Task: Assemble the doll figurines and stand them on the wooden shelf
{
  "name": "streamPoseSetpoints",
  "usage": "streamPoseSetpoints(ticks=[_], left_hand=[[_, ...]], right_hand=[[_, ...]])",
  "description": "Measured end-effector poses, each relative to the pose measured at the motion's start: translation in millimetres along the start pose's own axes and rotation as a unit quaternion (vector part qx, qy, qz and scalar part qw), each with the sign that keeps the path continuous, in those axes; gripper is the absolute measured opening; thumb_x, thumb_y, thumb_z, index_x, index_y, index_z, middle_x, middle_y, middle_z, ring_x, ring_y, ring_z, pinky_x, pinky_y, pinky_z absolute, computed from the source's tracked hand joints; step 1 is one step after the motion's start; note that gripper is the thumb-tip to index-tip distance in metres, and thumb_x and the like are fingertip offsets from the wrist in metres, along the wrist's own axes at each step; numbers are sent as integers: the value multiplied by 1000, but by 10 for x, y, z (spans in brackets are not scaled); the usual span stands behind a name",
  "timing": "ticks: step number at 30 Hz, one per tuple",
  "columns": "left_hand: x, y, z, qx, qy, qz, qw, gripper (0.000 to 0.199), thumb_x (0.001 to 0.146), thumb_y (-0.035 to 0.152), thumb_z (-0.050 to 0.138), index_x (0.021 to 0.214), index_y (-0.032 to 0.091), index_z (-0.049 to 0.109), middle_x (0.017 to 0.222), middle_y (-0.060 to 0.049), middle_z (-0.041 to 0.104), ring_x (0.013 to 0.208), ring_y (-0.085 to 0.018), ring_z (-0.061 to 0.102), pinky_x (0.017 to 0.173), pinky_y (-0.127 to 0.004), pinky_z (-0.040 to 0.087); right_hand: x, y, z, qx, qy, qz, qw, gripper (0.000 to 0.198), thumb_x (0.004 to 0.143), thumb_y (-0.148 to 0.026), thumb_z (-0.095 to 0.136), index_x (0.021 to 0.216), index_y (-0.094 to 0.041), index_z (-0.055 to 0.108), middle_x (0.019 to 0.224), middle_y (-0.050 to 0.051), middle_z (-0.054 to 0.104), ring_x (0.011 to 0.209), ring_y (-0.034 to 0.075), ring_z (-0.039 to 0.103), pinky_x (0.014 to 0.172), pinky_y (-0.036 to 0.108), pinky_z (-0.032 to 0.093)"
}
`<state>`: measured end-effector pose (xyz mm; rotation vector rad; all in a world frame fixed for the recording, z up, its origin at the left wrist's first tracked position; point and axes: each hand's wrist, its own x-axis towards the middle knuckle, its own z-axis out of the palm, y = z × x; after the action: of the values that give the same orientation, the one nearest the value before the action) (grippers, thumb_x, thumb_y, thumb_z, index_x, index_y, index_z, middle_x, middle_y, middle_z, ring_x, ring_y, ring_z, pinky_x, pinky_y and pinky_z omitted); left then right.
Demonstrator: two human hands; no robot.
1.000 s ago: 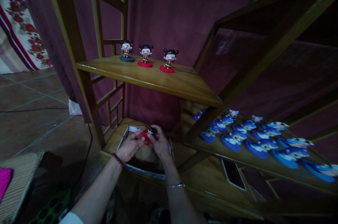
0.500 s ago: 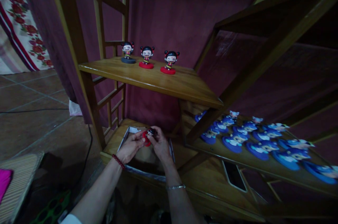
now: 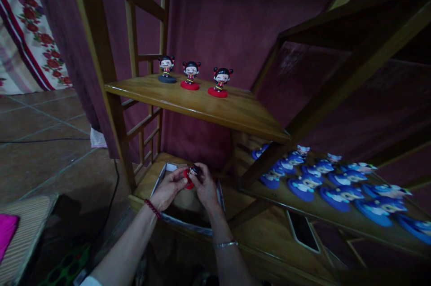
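Note:
Both hands meet over an open cardboard box [image 3: 182, 222] on the lower shelf. My left hand [image 3: 170, 187], with a dark red bead bracelet, pinches the red round base of a small black-haired figurine [image 3: 189, 179]. My right hand [image 3: 204, 187] grips the same figurine around its head and body, and the fingers hide part of it. Above, on the wooden shelf [image 3: 202, 108], stand three similar figurines: one on a grey base [image 3: 166, 69], one on a red base [image 3: 190, 76] and another on a red base [image 3: 220, 82], all upright.
Several blue figurines [image 3: 305, 185] on blue bases stand in rows on the right shelf. A phone-like dark rectangle with a white edge [image 3: 303, 231] lies below them. A slanted wooden post [image 3: 266, 158] crosses between the shelves. A cable [image 3: 114, 187] runs along the floor at left.
The view has shifted slightly, so the shelves appear a little further right. Both hands keep hold of the figurine over the box, and its face is turned slightly more into view.

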<state>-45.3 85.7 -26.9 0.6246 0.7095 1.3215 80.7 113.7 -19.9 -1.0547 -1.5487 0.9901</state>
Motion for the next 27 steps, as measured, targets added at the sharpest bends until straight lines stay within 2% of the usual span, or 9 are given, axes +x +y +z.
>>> streamPoseSetpoints(ticks=[17,27], left_hand=[[-28,7,33,16,11,27,999,43,58,16,71,99,15,60,107,-9,58,91,-15,54,84,-26,38],[-16,-5,19,21,9,29,999,42,57,16,71,98,15,61,99,-8,61,90,-15,55,85,-27,37]], right_hand=[[10,58,37,-22,4,-20,1000,29,71,-26,52,100,-24,47,95,1,60,82,15,59,74,27,47],[7,48,28,-29,2,-23,999,29,72,-25,51,100,-23,47,95,0,59,82,14,58,76,26,45]])
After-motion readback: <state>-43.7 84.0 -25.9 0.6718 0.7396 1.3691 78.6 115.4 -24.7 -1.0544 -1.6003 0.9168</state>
